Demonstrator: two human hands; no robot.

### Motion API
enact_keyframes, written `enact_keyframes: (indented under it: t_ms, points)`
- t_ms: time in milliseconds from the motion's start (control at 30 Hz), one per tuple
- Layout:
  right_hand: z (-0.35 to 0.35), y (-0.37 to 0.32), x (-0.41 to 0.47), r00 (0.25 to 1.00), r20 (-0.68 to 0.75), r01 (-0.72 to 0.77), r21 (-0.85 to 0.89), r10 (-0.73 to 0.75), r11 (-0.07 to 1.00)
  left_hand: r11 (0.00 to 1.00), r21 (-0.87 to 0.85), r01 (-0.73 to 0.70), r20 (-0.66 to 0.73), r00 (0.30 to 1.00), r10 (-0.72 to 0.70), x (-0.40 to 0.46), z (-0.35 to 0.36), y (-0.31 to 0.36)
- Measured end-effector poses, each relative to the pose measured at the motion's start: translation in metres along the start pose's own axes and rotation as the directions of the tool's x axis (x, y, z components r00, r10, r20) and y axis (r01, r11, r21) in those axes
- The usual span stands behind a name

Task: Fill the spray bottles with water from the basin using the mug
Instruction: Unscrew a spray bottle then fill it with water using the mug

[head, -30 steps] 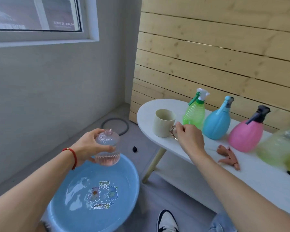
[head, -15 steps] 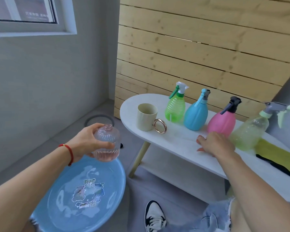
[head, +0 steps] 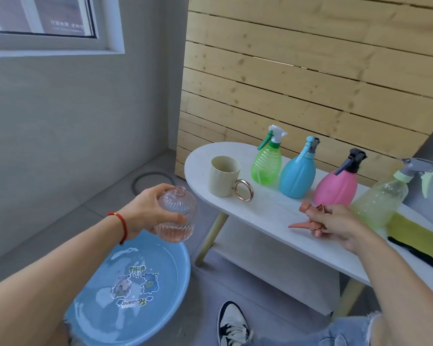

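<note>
Risk now is spillage: left hand (head: 145,211) grips the open pink bottle (head: 176,216) over the basin (head: 125,295) (partly filled), right hand (head: 335,224) pinches its sprayer (head: 310,222). Threading it one-handed could tip things. Mug (head: 224,176) sits on the table (head: 273,211).

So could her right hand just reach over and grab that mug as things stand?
Probably not at once: the right hand already holds the brown spray head. The path across the table to the mug looks free once that is put down.
</note>
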State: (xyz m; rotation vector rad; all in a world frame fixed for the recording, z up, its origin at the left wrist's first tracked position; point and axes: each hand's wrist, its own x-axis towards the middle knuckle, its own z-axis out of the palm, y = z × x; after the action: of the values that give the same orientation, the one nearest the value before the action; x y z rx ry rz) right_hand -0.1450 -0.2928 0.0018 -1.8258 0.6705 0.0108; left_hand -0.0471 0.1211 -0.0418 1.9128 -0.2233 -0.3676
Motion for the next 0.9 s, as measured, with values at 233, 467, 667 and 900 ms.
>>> enact_keyframes:
  t_ms: [233,467,667,900]
  points:
    - [-0.037,-0.012,-0.055,0.953,-0.003,0.301,-0.065,-0.302,0.951,1.0,0.0,0.018,0.007,1.0,-0.018,0.001,0.012,0.012]
    - [0.017,-0.047,-0.075,0.77,0.104,0.636,-0.198,-0.63,0.745,1.0,-0.011,0.014,0.022,1.0,-0.014,0.001,0.024,0.015]
    - [0.053,-0.064,-0.082,0.579,0.088,0.739,-0.475,-0.81,0.477,0.999,0.023,0.039,-0.003,0.999,-0.038,-0.001,0.016,0.011]
    - [0.073,-0.068,-0.079,0.439,0.146,0.781,-0.549,-0.886,0.297,0.997,0.061,0.048,-0.026,0.999,-0.046,-0.008,0.002,0.005]
